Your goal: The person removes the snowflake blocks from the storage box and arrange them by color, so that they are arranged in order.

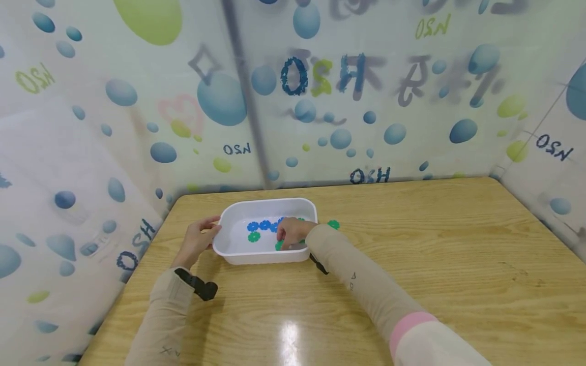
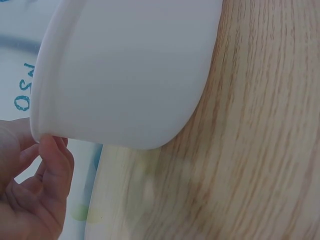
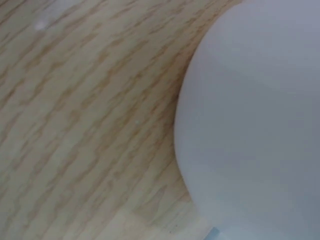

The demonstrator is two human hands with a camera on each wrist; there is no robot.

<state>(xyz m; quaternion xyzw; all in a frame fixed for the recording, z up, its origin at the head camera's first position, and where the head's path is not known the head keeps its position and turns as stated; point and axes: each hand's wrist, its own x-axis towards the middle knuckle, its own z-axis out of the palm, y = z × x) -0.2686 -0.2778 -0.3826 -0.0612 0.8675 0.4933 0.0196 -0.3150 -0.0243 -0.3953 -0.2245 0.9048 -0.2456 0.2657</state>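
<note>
A white plastic basin [image 1: 265, 258] stands on the wooden table. My left hand [image 1: 198, 240] holds its left end, thumb and fingers pinching the rim; the left wrist view shows this hand [image 2: 42, 175] at the basin's corner. Over the right wall reaches my right hand [image 1: 293, 231], fingers pointing down inside the basin. Its fingertips are at a green flower-shaped disc [image 1: 278, 245]; whether they pinch it cannot be made out. Several blue flower-shaped discs [image 1: 265, 224] lie in a row along the back, with another green disc [image 1: 254, 237] in front. The right wrist view shows only the basin's outer wall [image 3: 250, 125] and table.
One green flower-shaped disc [image 1: 333, 224] lies on the table [image 1: 435, 244] just right of the basin, beside the right forearm. A patterned curtain [image 1: 389, 101] hangs behind the table's back edge and along its sides.
</note>
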